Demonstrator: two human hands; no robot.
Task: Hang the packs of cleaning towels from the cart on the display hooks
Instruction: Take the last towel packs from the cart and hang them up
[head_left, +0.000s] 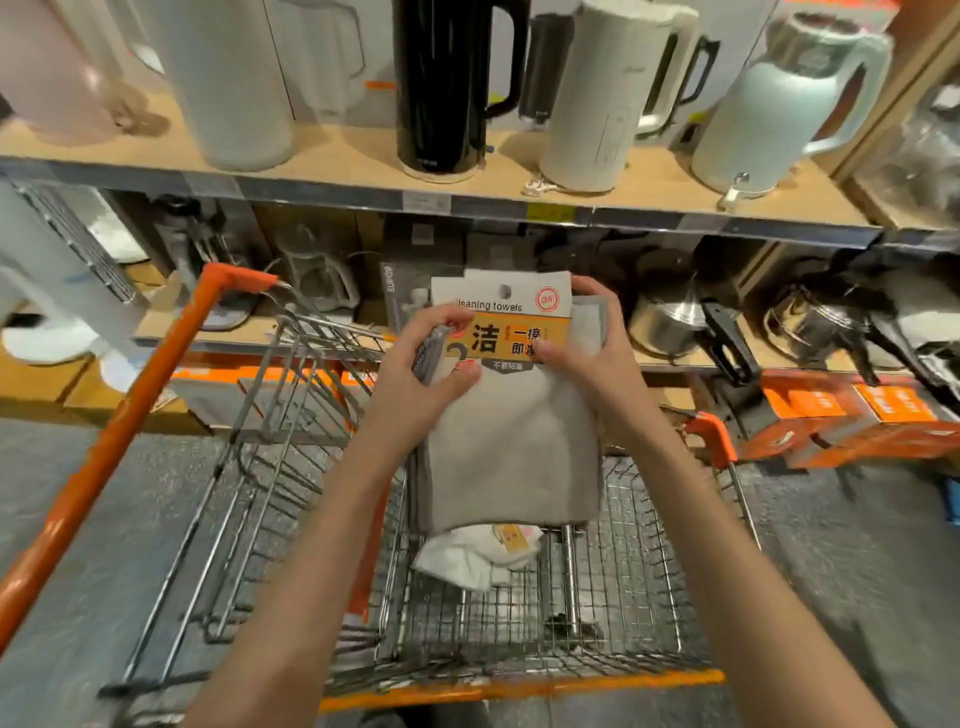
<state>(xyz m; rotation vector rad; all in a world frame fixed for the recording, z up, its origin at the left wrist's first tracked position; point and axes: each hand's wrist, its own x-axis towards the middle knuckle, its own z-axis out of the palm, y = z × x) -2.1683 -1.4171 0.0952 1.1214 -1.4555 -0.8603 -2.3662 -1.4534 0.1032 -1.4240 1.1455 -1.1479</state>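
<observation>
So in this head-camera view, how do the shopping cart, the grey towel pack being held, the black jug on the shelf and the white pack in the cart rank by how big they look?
1. Shopping cart
2. Grey towel pack and black jug: about alike; the pack is nearer the camera, so unsure
3. White pack, partly hidden behind the grey one

We reach both bare forearms forward and up from the bottom of the view, converging toward the middle. Our left hand (431, 358) is raised with its fingers curled, thumb below and fingertips above, pinching the left edge of the pack (511, 415). Our right hand (587, 343) mirrors it at the same height, fingers wrapped behind the right edge and thumb pressed on the front. The two hands sit near each other, apart, wrists bent slightly inward.
</observation>
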